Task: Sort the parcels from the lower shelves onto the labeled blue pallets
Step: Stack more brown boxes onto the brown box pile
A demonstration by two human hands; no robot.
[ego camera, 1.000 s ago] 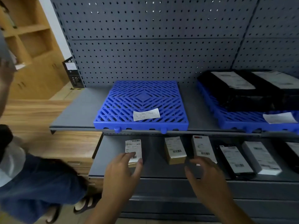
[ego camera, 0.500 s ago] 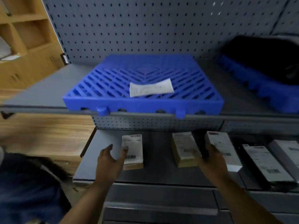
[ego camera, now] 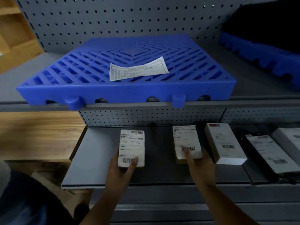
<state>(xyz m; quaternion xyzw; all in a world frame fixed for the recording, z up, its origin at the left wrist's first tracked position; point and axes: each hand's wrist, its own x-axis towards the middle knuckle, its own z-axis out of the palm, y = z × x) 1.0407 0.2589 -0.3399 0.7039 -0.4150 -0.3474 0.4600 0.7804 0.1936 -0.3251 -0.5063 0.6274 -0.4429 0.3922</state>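
Note:
A blue slatted pallet [ego camera: 123, 93] with a white paper label [ego camera: 138, 69] lies on the upper shelf. On the lower shelf [ego camera: 90, 159] sits a row of parcels. My left hand [ego camera: 121, 171] grips the near end of the leftmost small labeled box [ego camera: 131, 146]. My right hand [ego camera: 199, 164] grips the near end of the second small box [ego camera: 186, 140], thumb on its barcode. Further right lie a white box [ego camera: 224, 143], a black parcel [ego camera: 266, 153] and another white parcel [ego camera: 290, 140] at the frame edge.
A second blue pallet [ego camera: 259, 54] carrying black parcels [ego camera: 267, 26] stands at the upper right. Grey pegboard [ego camera: 129, 18] backs the shelves. Wooden cabinets [ego camera: 17, 30] and a wooden surface [ego camera: 37, 133] are to the left. My blue-clad knee [ego camera: 24, 203] is at lower left.
The camera dropped lower and closer to the shelves. Both hands reached forward and closed on the two leftmost small boxes of the lower shelf.

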